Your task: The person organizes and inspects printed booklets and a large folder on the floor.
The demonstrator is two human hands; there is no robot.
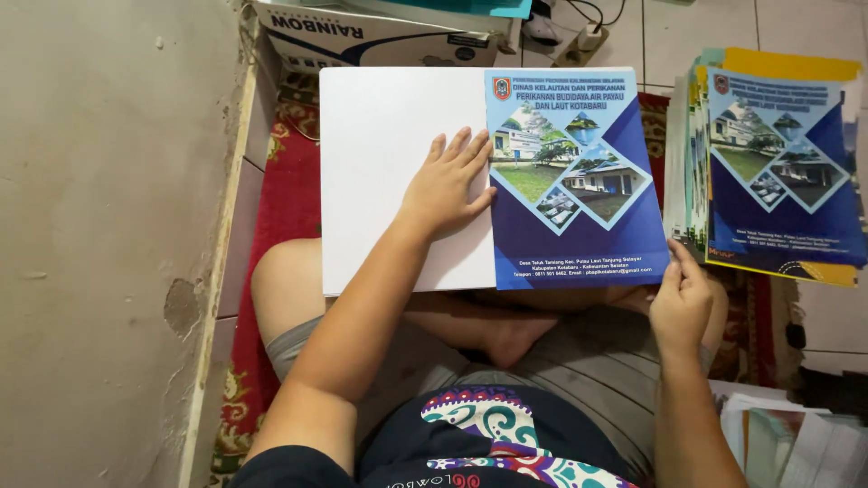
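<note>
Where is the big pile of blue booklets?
In the head view, the pile of blue booklets sits on the floor at the right side, just beyond the right hand and beside the open cover sheet on the person's lap.

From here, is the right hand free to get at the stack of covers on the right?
Probably yes: the right hand only pinches the open cover's lower corner, and the stack lies just beyond it with nothing between.

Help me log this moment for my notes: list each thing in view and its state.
Blue printed cover: spread open flat, white half to its left.
White half: blank, lying flat on the lap.
Left hand: open, palm pressed on the sheet.
Right hand: pinching the cover's lower right corner.
Stack of covers: piled, fanned edges.
</note>
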